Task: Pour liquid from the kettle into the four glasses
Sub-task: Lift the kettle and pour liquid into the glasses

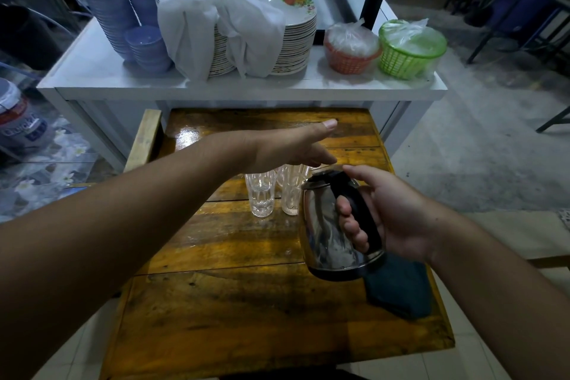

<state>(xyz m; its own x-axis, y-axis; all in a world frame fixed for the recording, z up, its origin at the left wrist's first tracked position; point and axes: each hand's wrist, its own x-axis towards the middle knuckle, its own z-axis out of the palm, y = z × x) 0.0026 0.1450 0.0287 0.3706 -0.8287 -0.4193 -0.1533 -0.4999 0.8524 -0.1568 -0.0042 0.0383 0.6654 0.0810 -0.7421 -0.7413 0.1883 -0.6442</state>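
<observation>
The left hand (287,145) reaches from the left across the wooden surface (234,302), a top of glossy yellow-brown planks with dark streaks. Its grip is spread, palm down, thumb stretched toward the far edge, fingers flat above the glasses and holding nothing; whether the fingertips touch a rim cannot be told.

Under that hand, near the middle of the surface, stand the glasses (261,194): clear, tall, fluted, upright and close together. One shows whole at the left, one beside it is partly behind the kettle, and rims of more show behind them; the exact count cannot be told.

Just right of them is the kettle (327,225), a rounded polished steel body with a black base band, black lid and curved black handle. It is tilted and lifted off the surface, near the right edge. The right hand (398,216) has its grip closed around the handle, four fingers wrapped through the loop and the thumb lying toward the lid.

Below the kettle, at the right edge, lies a dark folded cloth (401,290), soft and matte.

Beyond the far edge, a white counter carries three stacks of blue bowls (123,3), two stacks of flowered plates (296,37) draped in white fabric (216,18), and two plastic mesh baskets, orange (350,54) and green (407,49), each holding clear bags.
</observation>
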